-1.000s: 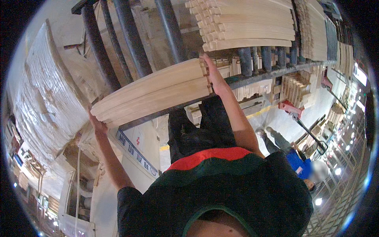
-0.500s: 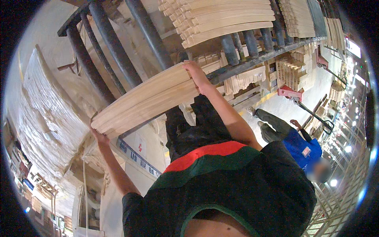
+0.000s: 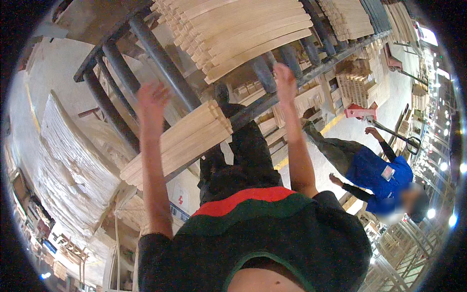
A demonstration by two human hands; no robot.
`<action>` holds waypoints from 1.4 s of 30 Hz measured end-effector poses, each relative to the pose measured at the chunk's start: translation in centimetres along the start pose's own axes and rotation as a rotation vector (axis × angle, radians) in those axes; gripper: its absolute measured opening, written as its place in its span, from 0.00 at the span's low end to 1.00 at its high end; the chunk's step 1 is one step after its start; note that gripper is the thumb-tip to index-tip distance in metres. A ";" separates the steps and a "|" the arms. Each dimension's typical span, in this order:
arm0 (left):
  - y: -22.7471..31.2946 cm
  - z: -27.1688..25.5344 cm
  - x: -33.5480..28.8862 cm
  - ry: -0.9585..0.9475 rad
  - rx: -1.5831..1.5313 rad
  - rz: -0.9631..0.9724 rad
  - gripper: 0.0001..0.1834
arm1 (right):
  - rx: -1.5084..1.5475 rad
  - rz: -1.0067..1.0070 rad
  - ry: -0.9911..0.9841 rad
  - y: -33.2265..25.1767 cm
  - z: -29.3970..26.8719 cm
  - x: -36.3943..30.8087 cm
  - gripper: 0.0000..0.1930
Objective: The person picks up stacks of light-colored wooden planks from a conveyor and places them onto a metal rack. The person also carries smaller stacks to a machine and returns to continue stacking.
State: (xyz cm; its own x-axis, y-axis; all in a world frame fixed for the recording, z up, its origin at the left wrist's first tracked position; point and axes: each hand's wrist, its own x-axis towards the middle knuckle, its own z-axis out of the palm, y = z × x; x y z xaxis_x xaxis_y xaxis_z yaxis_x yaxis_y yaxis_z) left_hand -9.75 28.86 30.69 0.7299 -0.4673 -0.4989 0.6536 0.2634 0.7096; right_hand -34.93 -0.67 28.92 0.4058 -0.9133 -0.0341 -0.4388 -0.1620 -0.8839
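Observation:
A small bundle of pale wooden slats [image 3: 180,141] lies across the near-left end of a roller conveyor, its ends stepped and uneven. Above the rollers to its left, my left hand [image 3: 154,97] is raised with blurred, spread fingers and holds nothing. My left forearm crosses in front of part of the bundle. My right hand [image 3: 285,79] is up near the right end of a large stack of slats [image 3: 243,29] on the conveyor, slightly blurred, fingers partly apart, with nothing visible in it. I cannot tell whether it touches the stack.
Dark rollers [image 3: 163,63] run between the conveyor's side rails. White wrapped material [image 3: 73,160] stands at the left. More slats [image 3: 345,19] lie farther along the conveyor. On the right are a red pallet truck [image 3: 361,112] and a person in a blue top [image 3: 372,168].
Both hands have let go of the slat bundle, which now rests on the conveyor. My left hand has moved up over the rollers, my right hand up and right toward the large stack.

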 end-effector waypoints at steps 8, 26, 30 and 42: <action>-10.1 4.0 8.3 0.006 0.028 -0.539 0.42 | -0.125 0.001 0.129 -4.0 -5.0 8.4 0.26; -12.4 9.9 11.5 -0.057 -0.067 -0.367 0.39 | -0.686 -0.068 0.120 4.2 -2.7 28.8 0.45; -11.4 10.7 10.8 -0.027 0.038 -0.360 0.38 | -0.734 -0.054 0.056 4.3 -2.9 28.4 0.45; -12.0 8.7 10.4 -0.026 -0.100 -0.381 0.34 | -0.635 -0.299 0.096 4.4 -1.6 26.8 0.42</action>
State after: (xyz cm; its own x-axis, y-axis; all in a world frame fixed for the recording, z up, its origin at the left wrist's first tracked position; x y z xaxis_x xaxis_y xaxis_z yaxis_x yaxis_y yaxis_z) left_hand -11.75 13.47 21.29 0.4265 -0.5686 -0.7034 0.8941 0.1472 0.4230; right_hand -27.26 -26.50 24.93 0.5223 -0.8199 0.2345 -0.7140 -0.5708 -0.4053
